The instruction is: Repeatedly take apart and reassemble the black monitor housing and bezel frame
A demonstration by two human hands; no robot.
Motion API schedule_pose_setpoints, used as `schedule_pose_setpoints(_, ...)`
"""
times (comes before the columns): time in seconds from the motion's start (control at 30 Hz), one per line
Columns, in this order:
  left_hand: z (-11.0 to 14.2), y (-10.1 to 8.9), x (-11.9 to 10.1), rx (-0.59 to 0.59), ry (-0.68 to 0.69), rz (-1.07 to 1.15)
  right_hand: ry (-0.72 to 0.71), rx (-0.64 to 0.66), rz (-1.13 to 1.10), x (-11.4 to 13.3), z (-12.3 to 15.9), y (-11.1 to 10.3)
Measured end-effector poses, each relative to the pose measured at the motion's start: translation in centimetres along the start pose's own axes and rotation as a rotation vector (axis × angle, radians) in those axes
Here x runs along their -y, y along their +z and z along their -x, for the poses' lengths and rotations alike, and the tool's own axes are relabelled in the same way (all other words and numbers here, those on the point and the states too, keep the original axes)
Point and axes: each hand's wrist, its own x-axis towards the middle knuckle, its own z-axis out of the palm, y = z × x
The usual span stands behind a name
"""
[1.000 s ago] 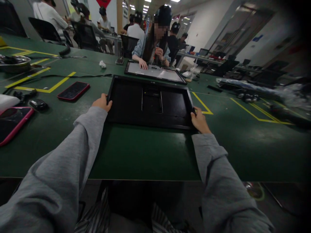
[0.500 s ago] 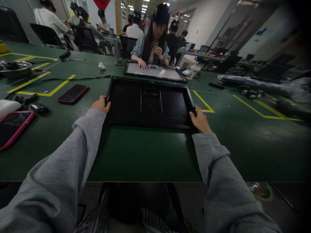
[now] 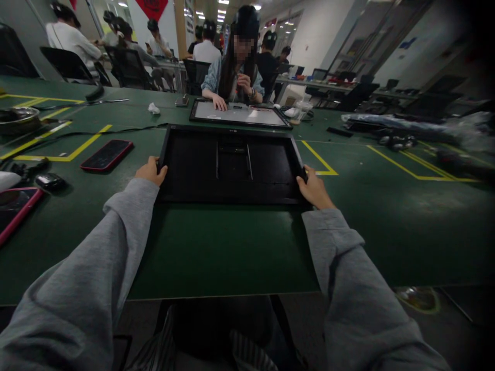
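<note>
A black rectangular monitor housing (image 3: 193, 165), hollow like a shallow tray, is in front of me over the green table (image 3: 232, 247). Two thin upright rails and a darker recess show in its middle. My left hand (image 3: 152, 171) grips its left edge, thumb on the inner side. On the opposite edge my right hand (image 3: 315, 188) is closed the same way. The fingers beneath the rim are hidden. Whether the housing's underside touches the table I cannot tell.
Across the table a person works on a flat display panel (image 3: 232, 112). To my left are a phone (image 3: 107, 155), a second phone (image 3: 17, 208), a computer mouse (image 3: 50, 181) and a metal bowl (image 3: 19, 121). Plastic-wrapped items (image 3: 394, 126) lie at the right.
The whole view has shifted slightly, so the table and the housing appear a little further left. Both hands keep their hold on the housing.
</note>
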Motion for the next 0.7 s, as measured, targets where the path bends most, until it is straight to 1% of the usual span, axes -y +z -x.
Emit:
schedule_pose_setpoints(0.1, 0.5, -0.5, -0.5, -0.009, -0.053, -0.047, 0.015, 0.019, -0.019, -0.1, 0.0, -0.5)
schedule_pose_setpoints(0.23, 1.1, -0.8, -0.8, -0.091, -0.021, -0.070, -0.046, 0.044, -0.079, -0.5, 0.0, -0.8)
schedule_pose_setpoints(0.33, 1.2, -0.9, -1.1, -0.133, -0.041, -0.071, -0.084, 0.031, -0.104, -0.7, -0.1, -0.2)
schedule_pose_setpoints(0.4, 1.1, -1.1, -1.3, -0.159, -0.050, -0.068, -0.064, 0.010, -0.087, -0.8, -0.2, 0.4)
schedule_pose_setpoints(0.53, 1.1, -1.9, -1.2, -0.224, -0.002, -0.030, -0.015, 0.014, -0.078, -1.3, -0.6, 1.3)
schedule_pose_setpoints(0.63, 1.5, -2.4, -0.9, -0.200, -0.011, 0.026, -0.023, 0.078, -0.119, -2.2, -0.9, 1.5)
schedule_pose_setpoints(0.7, 2.0, -2.5, -0.7, -0.176, -0.026, 0.063, -0.110, 0.109, -0.106, -2.7, -1.1, 1.4)
